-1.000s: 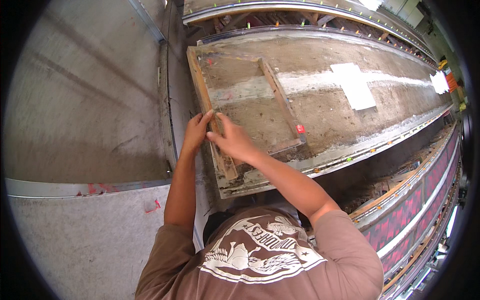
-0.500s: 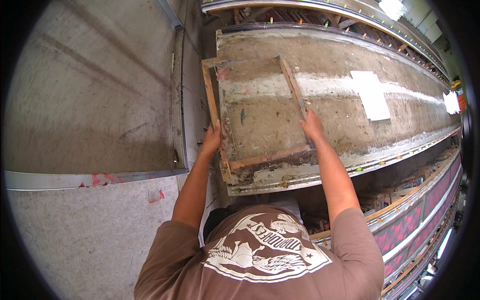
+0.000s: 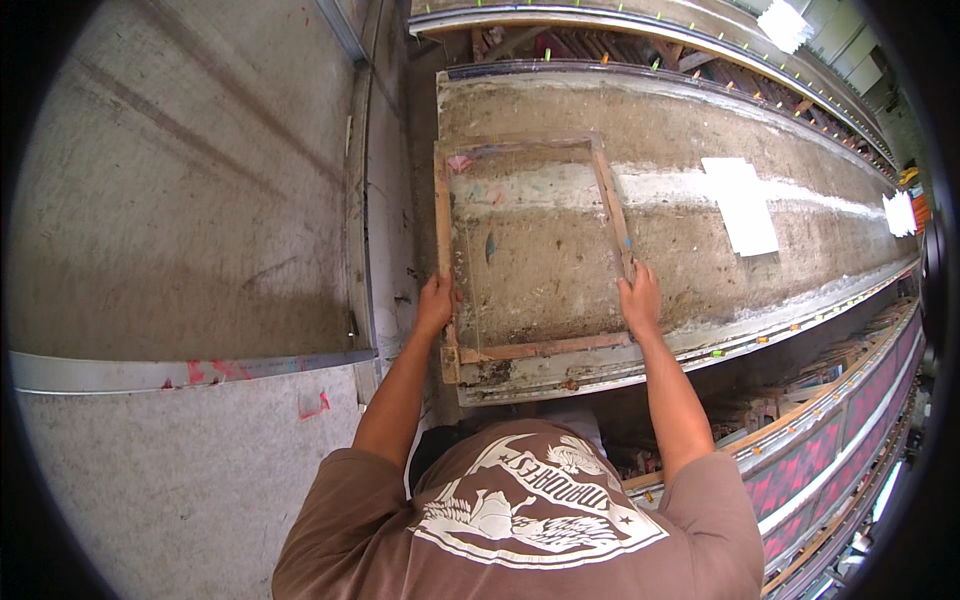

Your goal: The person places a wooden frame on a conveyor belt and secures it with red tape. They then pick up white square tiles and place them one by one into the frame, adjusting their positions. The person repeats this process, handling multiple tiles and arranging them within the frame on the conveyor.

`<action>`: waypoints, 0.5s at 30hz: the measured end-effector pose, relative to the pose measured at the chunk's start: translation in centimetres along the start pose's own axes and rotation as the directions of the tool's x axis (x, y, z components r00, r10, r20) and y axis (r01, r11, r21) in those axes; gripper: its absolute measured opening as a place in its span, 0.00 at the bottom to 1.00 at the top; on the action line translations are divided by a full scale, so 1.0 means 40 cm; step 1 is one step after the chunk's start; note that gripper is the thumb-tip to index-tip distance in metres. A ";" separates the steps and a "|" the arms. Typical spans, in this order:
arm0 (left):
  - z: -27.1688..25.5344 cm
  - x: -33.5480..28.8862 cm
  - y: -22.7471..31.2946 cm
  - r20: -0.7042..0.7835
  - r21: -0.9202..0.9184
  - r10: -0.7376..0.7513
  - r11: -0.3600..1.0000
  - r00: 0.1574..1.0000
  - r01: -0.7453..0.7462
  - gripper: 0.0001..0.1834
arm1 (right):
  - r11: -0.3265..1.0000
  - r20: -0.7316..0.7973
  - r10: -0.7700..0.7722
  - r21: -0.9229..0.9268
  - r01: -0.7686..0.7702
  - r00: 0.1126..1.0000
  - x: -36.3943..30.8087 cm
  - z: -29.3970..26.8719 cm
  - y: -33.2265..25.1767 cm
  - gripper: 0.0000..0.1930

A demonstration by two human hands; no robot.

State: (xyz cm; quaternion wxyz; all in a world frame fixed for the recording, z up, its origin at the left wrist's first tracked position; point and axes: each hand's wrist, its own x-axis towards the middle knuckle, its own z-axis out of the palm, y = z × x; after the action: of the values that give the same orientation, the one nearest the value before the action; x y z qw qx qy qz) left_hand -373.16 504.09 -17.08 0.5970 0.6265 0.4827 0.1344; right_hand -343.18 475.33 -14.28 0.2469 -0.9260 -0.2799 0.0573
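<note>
Where left hand (image 3: 436, 306) and right hand (image 3: 641, 302) clasp its sides, the wooden frame (image 3: 545, 349) seems best held, light and stiff, at the table's left edge (image 3: 450, 108).

Both my arms extended ahead, bare below short brown sleeves (image 3: 345, 495). Left forearm (image 3: 395, 385) slants forward and inward, toward the right; right forearm (image 3: 675, 395) mirrors it, slanting forward and to the left. Hands closer together than the sleeve hems, though well apart from each other, and roughly level. Left hand (image 3: 435, 305): closed in a grip, fingers curled, some of them hidden. Right hand (image 3: 641, 300): also closed in a grip, thumb on the inner side, fingers pointing forward. Left wrist (image 3: 424, 333) and right wrist (image 3: 648, 335) both near straight.
</note>
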 end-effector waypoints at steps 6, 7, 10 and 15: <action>0.016 0.003 -0.057 0.008 -0.089 0.122 0.989 0.992 -0.121 0.26 | 0.999 -0.075 0.006 0.031 -0.004 0.997 -0.053 0.008 0.040 0.29; 0.019 0.004 -0.064 0.004 -0.089 0.153 0.984 0.988 -0.152 0.26 | 1.000 -0.079 0.016 0.028 -0.014 0.997 -0.057 0.008 0.040 0.29; 0.023 0.009 -0.093 0.011 -0.111 0.137 0.985 0.990 -0.135 0.29 | 0.999 -0.090 0.006 0.033 -0.003 0.996 -0.060 0.011 0.046 0.29; 0.048 -0.007 -0.141 -0.032 -0.055 0.121 0.991 0.992 -0.123 0.31 | 1.000 -0.097 -0.025 -0.003 0.025 0.995 -0.067 0.030 0.080 0.29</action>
State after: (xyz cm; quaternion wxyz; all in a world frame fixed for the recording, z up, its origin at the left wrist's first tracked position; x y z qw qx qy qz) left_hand -374.37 501.69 -22.40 0.5982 0.6357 0.4481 0.1931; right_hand -344.13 472.06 -16.99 0.2601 -0.9243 -0.2792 0.0091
